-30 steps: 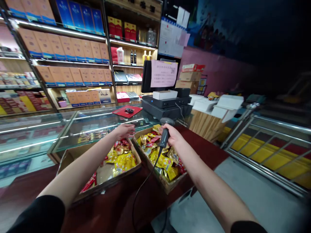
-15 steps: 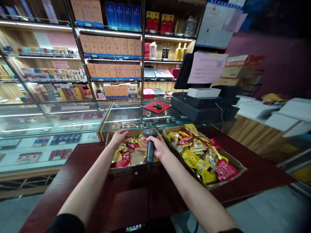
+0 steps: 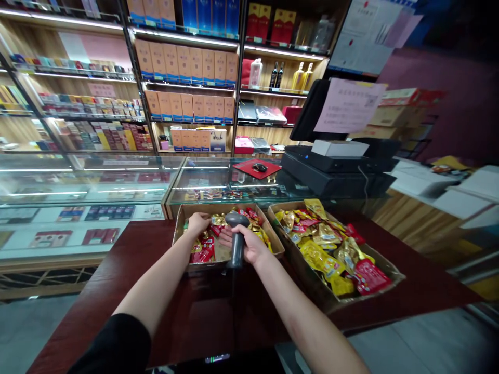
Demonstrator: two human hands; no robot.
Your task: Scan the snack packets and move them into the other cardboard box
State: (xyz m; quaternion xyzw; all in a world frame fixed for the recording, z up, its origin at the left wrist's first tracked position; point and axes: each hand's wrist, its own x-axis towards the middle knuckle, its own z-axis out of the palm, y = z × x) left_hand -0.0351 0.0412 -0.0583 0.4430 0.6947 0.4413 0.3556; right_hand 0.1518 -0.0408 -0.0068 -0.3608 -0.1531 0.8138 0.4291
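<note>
My right hand [image 3: 251, 244] grips the dark handheld barcode scanner [image 3: 237, 244] by its handle, with the thumb across it and some fingers stretched out behind. The scanner stands upright, head at the top, over the near side of the left cardboard box [image 3: 276, 241]. Inside that box lie red, gold and yellow snack packets [image 3: 205, 250], with some bare cardboard floor showing. At the box's left side my left hand [image 3: 198, 224] reaches in among the packets, its fingers curled together. What they hold, if anything, is hidden.
A second cardboard box [image 3: 395, 278] full of packets stands to the right on the dark red table [image 3: 128, 270]. Behind are a glass counter [image 3: 202, 179], a mouse [image 3: 259, 167] on a red pad and a monitor [image 3: 310, 114]. Shelves of boxed goods line the wall.
My left hand has moved lower into the left box, its fingers closer to the packets. The scanner has shifted slightly left and down toward the box's near edge. The view has turned a little.
</note>
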